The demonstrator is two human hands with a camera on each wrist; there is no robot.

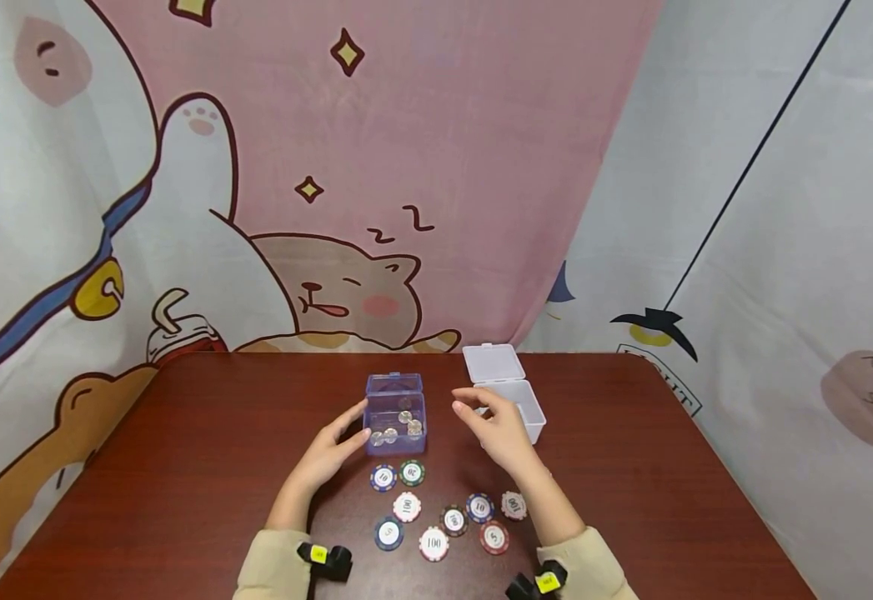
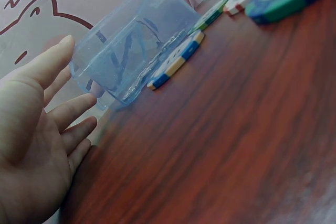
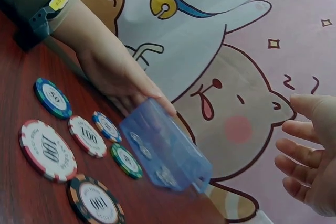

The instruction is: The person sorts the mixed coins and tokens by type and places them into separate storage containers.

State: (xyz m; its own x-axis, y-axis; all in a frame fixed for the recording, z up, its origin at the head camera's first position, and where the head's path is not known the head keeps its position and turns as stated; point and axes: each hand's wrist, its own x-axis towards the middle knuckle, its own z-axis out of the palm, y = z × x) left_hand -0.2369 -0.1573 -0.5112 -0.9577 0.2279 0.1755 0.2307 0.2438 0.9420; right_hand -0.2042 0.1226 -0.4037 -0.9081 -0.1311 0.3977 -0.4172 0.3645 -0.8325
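My left fingers (image 2: 63, 124) are straight and loosely spread, resting against the left wall of the blue box (image 1: 395, 415) without curling round it, and my right fingers (image 3: 294, 156) hang relaxed and half open in the air just right of that box, holding nothing. Going by size: the dark red table (image 1: 181, 467) carries everything, backed by a cartoon curtain (image 1: 256, 167) of a sleeping bear. On it the blue box stands near the middle with its lid up and several silvery coins (image 1: 398, 427) lying inside; the wrist views show its clear blue walls (image 2: 131, 51) and the coins through them (image 3: 165, 174). Just to its right, behind my right hand (image 1: 499, 429), is a white box (image 1: 514, 392) with its lid also open. In front of the blue box lie the poker chips (image 1: 444, 512), spread flat between my forearms; two of them (image 1: 397, 475) sit right at the box's front edge. My worry from here: the blue box is light and only steadied from one side, so a firm push from my left hand (image 1: 327, 454) could slide or tip it and spill the coins. A sweep of my right wrist could also scatter the nearest chips or knock the white box's lid
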